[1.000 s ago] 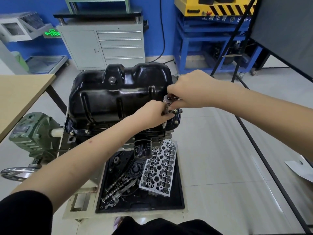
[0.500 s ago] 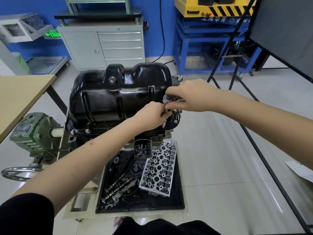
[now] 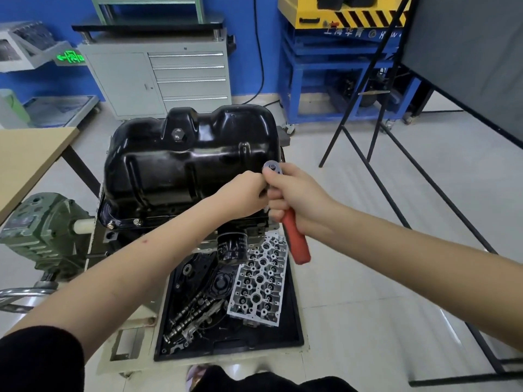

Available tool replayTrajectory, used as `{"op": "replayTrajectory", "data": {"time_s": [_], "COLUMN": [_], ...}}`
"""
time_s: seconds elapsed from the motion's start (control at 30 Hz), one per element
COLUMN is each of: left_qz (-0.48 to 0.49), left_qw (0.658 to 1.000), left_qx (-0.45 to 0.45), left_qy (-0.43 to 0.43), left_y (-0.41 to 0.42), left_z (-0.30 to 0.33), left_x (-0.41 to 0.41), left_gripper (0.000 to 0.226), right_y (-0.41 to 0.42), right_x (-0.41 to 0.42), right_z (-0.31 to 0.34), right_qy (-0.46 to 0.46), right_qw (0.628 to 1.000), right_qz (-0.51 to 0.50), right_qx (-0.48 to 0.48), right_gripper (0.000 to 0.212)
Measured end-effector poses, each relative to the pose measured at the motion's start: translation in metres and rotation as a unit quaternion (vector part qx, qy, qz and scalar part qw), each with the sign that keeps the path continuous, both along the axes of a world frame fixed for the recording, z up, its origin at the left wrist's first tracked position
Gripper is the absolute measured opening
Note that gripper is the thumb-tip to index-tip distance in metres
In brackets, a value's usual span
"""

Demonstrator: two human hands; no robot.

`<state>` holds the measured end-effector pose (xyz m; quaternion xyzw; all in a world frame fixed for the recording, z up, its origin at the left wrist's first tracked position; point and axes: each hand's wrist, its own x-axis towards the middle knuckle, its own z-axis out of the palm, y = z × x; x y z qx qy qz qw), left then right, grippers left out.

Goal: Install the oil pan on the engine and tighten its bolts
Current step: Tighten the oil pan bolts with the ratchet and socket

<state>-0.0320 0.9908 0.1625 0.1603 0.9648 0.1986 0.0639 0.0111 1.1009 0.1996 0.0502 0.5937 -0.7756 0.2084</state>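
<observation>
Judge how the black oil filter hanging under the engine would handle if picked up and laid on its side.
The oil filter is a smooth cylinder, so it would probably roll. Its glossy shell looks slippery. It likely feels rigid, not floppy.

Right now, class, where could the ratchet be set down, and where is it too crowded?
Free: the wooden table top left of the oil pan, and the bare strip along the black tray's near edge. Crowded: the rest of the tray, with the cylinder head and camshafts.

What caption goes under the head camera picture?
Right hand swings a red-handled ratchet at the black oil pan rim while the left hand steadies its head.
</observation>
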Motion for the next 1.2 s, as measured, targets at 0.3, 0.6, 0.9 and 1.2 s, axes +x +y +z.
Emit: {"op": "replayTrajectory", "data": {"time_s": [0.3,0.6,0.9,1.2], "left_qz": [0.016,-0.020,-0.033,-0.034], "left_qw": [0.991,0.993,0.998,0.997], "left_qx": [0.111,0.068,0.031,0.018], "left_qy": [-0.071,0.091,0.053,0.066], "left_y": [-0.004,0.010,0.038,0.038], "left_z": [0.007,0.027,0.016,0.010], "left_x": [0.006,-0.010,-0.017,-0.022], "left_gripper": [0.017,0.040,0.043,0.041], "right_y": [-0.011,0.035,0.053,0.057], "right_x": [0.001,-0.022,-0.024,-0.030], "right_z": [-0.003,0.046,0.031,0.022], "right_qy": [-0.030,0.061,0.072,0.107], "right_qw": [0.996,0.989,0.981,0.971], "right_qz": [-0.038,0.096,0.080,0.092], "right_qx": [-0.069,0.090,0.162,0.192], "right_gripper": [0.015,0.024,0.023,0.022]}}
